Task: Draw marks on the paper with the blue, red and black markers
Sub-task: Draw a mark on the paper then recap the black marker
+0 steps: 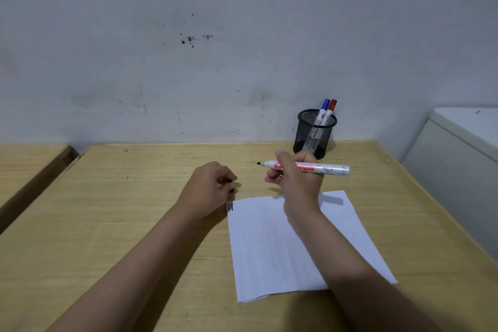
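A white sheet of paper (pixel 272 245) lies on the wooden table (pixel 129 210); short dark marks (pixel 230 206) show at its top left corner. Above the paper's far edge, my right hand (pixel 295 172) holds an uncapped black marker (pixel 327 168) level, tip pointing left. My left hand (pixel 208 187) is curled just left of the paper's corner, pinching a small dark thing that looks like the marker's cap (pixel 229 181). The blue marker (pixel 324 110) and the red marker (pixel 331 112) stand capped in a black mesh cup (pixel 314 133).
The mesh cup stands at the table's back edge against a stained wall (pixel 215 62). A second wooden table (pixel 27 164) sits to the left across a narrow gap. A white cabinet (pixel 463 148) stands beside the table's right edge.
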Motion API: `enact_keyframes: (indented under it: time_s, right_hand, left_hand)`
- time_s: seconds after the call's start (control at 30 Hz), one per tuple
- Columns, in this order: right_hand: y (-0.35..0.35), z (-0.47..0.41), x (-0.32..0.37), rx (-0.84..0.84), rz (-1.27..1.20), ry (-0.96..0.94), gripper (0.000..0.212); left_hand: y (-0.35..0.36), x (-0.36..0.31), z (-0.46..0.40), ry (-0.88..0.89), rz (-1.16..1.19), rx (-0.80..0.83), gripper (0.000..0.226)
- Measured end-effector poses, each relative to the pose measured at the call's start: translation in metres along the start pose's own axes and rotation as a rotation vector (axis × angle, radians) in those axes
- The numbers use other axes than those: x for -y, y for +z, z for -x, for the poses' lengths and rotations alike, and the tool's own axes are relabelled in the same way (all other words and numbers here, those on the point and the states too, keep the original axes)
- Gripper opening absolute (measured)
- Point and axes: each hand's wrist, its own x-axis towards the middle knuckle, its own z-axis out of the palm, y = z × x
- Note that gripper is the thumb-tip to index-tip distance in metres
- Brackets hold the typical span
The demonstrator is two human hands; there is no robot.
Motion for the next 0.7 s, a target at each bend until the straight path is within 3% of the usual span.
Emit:
enact_keyframes:
  time_s: [0.13,0.27,0.43,0.7]
  right_hand:
    - [-0.009,0.017,0.022,0.058,0.046,-0.074,0.026]
    - [-0.015,0.034,0.037,0.102,0.050,-0.118,0.026]
    - [-0.013,0.052,0.056,0.166,0.035,-0.154,0.027]
    - [-0.011,0.071,0.089,0.232,0.054,-0.246,0.035]
  left_hand:
    - [-0.014,-0.019,0.010,-0.162,0.450,-0.077,0.008]
    - [-0.027,-0.048,0.030,-0.222,0.894,-0.037,0.008]
    - [-0.039,-0.080,0.049,-0.195,1.056,0.018,0.007]
    - [-0.056,-0.112,0.073,-0.110,1.106,0.080,0.012]
